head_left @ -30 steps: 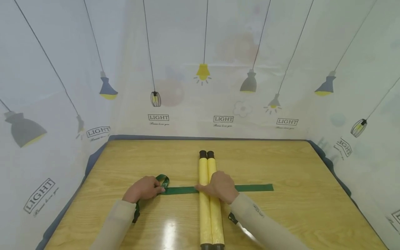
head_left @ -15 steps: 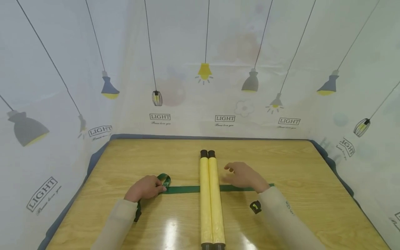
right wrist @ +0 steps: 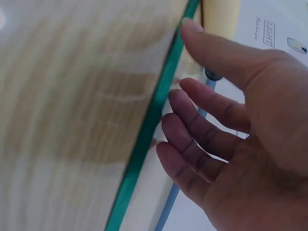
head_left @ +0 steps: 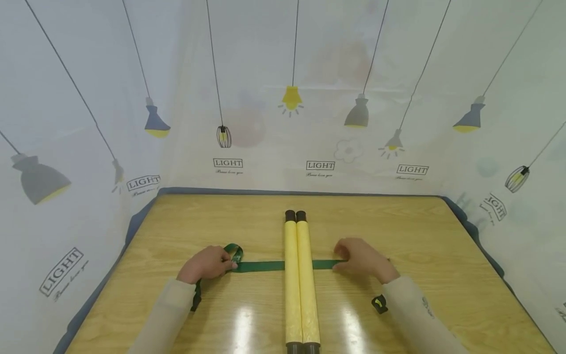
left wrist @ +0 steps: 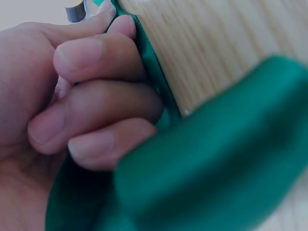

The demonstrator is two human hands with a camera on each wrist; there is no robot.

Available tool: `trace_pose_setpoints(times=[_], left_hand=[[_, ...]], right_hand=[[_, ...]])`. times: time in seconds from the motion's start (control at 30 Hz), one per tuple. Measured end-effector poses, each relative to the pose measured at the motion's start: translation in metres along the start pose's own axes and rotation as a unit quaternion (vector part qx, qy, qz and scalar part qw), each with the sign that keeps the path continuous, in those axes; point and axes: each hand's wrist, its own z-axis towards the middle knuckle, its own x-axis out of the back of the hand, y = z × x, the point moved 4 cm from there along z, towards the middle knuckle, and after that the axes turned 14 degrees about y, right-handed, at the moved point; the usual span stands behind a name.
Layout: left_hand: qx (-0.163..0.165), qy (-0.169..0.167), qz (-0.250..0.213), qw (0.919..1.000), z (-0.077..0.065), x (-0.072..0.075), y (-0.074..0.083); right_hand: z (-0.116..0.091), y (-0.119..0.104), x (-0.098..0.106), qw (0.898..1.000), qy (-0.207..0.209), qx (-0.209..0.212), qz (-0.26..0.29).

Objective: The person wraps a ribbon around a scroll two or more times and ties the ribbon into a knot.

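Two yellow tubes (head_left: 299, 285) with dark end caps lie side by side along the wooden table. A green ribbon (head_left: 261, 266) runs crosswise beneath them. Left of the tubes, my left hand (head_left: 206, 264) pinches the ribbon with thumb and forefinger. The left wrist view has its other fingers (left wrist: 101, 103) curled, with a loose ribbon loop (left wrist: 216, 163) beside them. To the right of the tubes, my right hand (head_left: 363, 258) is over the ribbon's right part. In the right wrist view its fingers are relaxed, apart from one another, with the thumb tip (right wrist: 190, 26) at the ribbon's edge (right wrist: 149, 122).
The wooden table (head_left: 212, 221) reaches back to a pale wall covering (head_left: 265, 137) printed with lamps and lettering. Small dark devices sit by each wrist, the right one (head_left: 379, 304) just above the table.
My right hand has let go of the yellow tubes and moved right to the ribbon's right part. My left hand still pinches the ribbon in nearly the same place.
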Motion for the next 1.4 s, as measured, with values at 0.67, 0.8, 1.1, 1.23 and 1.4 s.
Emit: trace_pose_setpoints(times=[0.67,0.8,1.1,1.23,1.4], left_hand=[[-0.059,-0.009,-0.082,0.9948,-0.007,0.0,-0.022],[-0.058,-0.02,-0.114,0.9916,-0.007,0.001,-0.029],[-0.067,-0.022,-0.125,0.9897,-0.007,0.017,-0.034],[-0.076,-0.016,-0.112,0.9906,-0.009,0.024,-0.034],[-0.085,-0.019,-0.119,0.9891,-0.014,0.032,-0.035]], right_hand=[[-0.014,0.021,0.0,0.996,-0.033,-0.032,0.079],[-0.016,0.033,0.009,0.996,-0.024,-0.046,0.07],[-0.022,0.052,0.037,0.995,-0.01,-0.069,0.075],[-0.027,0.06,0.05,0.995,-0.002,-0.067,0.071],[-0.035,0.069,0.07,0.995,0.017,-0.076,0.055]])
